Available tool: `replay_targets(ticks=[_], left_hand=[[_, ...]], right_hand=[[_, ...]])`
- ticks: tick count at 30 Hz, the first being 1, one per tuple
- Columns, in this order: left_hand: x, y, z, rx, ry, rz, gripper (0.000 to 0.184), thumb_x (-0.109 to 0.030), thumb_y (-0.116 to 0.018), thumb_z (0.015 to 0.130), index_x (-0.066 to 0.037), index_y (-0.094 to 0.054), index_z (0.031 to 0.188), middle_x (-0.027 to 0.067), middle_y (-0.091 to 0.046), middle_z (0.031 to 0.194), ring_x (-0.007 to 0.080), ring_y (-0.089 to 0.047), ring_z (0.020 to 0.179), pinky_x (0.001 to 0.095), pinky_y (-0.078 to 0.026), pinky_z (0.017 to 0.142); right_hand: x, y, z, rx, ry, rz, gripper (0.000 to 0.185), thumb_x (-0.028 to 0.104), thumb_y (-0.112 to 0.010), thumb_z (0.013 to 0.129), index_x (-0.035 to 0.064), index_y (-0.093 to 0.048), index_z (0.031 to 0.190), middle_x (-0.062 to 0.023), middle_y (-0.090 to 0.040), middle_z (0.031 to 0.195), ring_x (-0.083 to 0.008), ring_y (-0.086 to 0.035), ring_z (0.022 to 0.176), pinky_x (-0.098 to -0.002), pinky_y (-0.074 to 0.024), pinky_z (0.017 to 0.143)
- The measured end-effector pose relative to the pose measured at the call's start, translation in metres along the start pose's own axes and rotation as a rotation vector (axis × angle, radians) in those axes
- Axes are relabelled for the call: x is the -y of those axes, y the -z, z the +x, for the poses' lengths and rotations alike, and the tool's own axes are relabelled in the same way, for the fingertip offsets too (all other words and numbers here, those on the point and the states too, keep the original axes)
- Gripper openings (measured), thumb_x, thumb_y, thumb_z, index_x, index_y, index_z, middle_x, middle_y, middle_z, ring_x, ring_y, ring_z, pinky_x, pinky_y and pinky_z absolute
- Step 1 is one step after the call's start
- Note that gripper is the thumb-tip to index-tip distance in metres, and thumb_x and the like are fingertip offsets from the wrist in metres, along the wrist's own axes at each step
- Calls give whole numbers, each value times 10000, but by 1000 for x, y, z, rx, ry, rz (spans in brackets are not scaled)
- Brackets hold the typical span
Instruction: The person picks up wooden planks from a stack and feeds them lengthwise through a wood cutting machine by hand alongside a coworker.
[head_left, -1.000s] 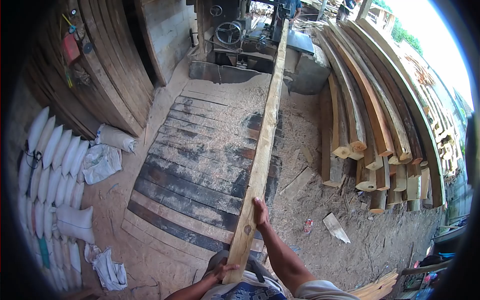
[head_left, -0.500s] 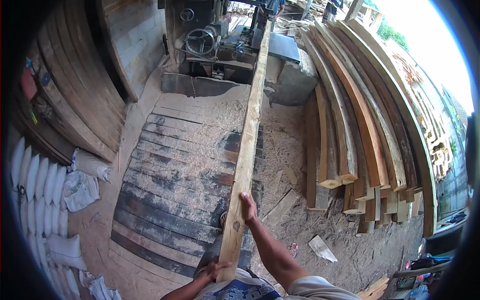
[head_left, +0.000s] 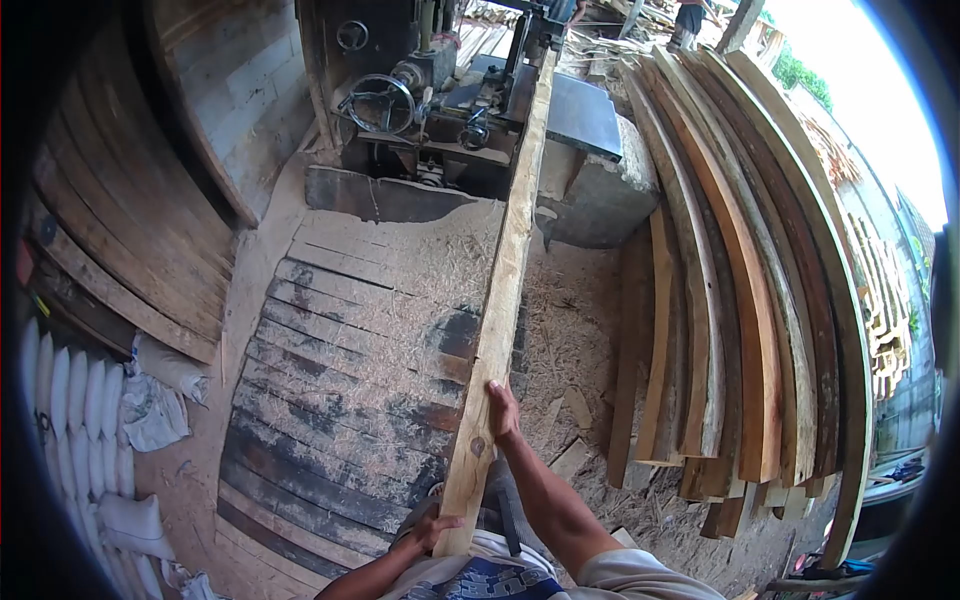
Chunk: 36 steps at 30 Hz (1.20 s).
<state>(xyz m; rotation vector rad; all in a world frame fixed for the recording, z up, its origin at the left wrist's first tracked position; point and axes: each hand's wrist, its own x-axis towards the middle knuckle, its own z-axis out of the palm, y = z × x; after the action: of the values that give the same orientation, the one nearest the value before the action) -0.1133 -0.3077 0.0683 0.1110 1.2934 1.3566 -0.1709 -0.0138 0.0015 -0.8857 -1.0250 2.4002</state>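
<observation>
A long wooden beam (head_left: 500, 290) runs from my waist away to the bandsaw (head_left: 545, 30), its far end lying at the machine's metal table (head_left: 580, 112). Round the left edge of the near end, my left hand (head_left: 436, 529) is closed, close against my shirt. Farther up, on the right edge, my right hand (head_left: 503, 412) grips the same beam with the thumb on its top face. The fingers under the wood are hidden. A dark knot shows between both hands.
Sawdust covers the slatted floor (head_left: 340, 380). Stacked timbers (head_left: 745, 290) stand on the right, white sacks (head_left: 85, 390) and leaning boards (head_left: 130, 210) on the left. A handwheel (head_left: 382, 105) sits on the machine. Another person (head_left: 688, 22) is at the far back.
The view has moved closer to the bandsaw, which now appears larger and lower. Both hands keep their hold on the beam. The person at the back shows more.
</observation>
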Motion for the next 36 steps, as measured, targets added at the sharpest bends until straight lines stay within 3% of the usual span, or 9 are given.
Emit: replay_targets(ticks=[6, 13, 16, 21, 22, 25, 30, 33, 36], left_hand=[[-23, 25, 127, -19, 37, -3, 642, -292, -743, 789, 58, -593, 1305, 175, -684, 1188, 251, -640, 1085, 358, -484, 964], [-230, -12, 214, -98, 84, 96, 664, -341, -754, 790, 67, -604, 1293, 179, -694, 1156, 256, -656, 1044, 353, -498, 937], [-192, 14, 292, -24, 118, -49, 653, -351, -759, 789, 58, -624, 1280, 164, -702, 1136, 241, -661, 1027, 334, -496, 931], [-303, -1, 358, -101, 94, 46, 620, -367, -762, 781, 60, -665, 1219, 155, -721, 1086, 231, -674, 985, 319, -502, 905], [-318, -3, 379, -74, 93, 41, 615, -371, -761, 780, 63, -670, 1206, 155, -724, 1075, 229, -676, 979, 318, -503, 900], [-342, 0, 444, -128, 71, 47, 592, -364, -754, 777, 66, -680, 1177, 161, -726, 1061, 228, -682, 960, 320, -511, 875], [-461, -13, 533, -61, 76, 29, 568, -345, -746, 781, 67, -678, 1166, 169, -719, 1082, 240, -690, 928, 337, -533, 863], [-516, -18, 590, -86, -105, 51, 572, -360, -738, 789, 58, -680, 1175, 181, -714, 1099, 239, -692, 934, 346, -538, 873], [-500, 17, 686, -74, -2, 112, 561, -381, -727, 799, 28, -692, 1181, 176, -719, 1063, 241, -694, 913, 347, -548, 846]], right_hand=[[62, -8, 117, 25, 34, -3, 766, 309, -577, 963, 63, -232, 1601, -94, -455, 1476, -209, -453, 1290, -317, -329, 1111], [149, -25, 261, 37, 24, 10, 729, 288, -576, 969, 77, -257, 1591, -98, -521, 1365, -214, -548, 1137, -342, -448, 997], [178, -31, 320, 21, 66, -20, 709, 303, -573, 975, 88, -272, 1580, -98, -544, 1308, -215, -568, 1097, -354, -474, 965], [213, -15, 428, 15, -1, -19, 695, 346, -577, 973, 78, -313, 1558, -109, -537, 1332, -225, -544, 1159, -361, -425, 1035], [218, -13, 452, -38, 57, -40, 563, 404, -598, 984, 47, -486, 1405, -77, -596, 1228, -215, -560, 1130, -373, -437, 1009], [258, -15, 508, -104, 69, -262, 567, 425, -568, 1007, 18, -514, 1399, -87, -581, 1309, -190, -533, 1167, -326, -404, 1031], [340, -50, 525, -62, -67, -501, 524, 402, -634, 1002, 44, -578, 1382, -3, -655, 1133, -123, -584, 1054, -269, -455, 935], [335, -28, 516, -101, 162, -968, 594, 422, -707, 928, 30, -606, 1363, -161, -607, 1288, -249, -593, 1162, -372, -460, 1020], [354, -34, 492, -43, 53, -882, 575, 339, -766, 894, 41, -620, 1364, -173, -592, 1316, -249, -594, 1148, -367, -485, 995]])
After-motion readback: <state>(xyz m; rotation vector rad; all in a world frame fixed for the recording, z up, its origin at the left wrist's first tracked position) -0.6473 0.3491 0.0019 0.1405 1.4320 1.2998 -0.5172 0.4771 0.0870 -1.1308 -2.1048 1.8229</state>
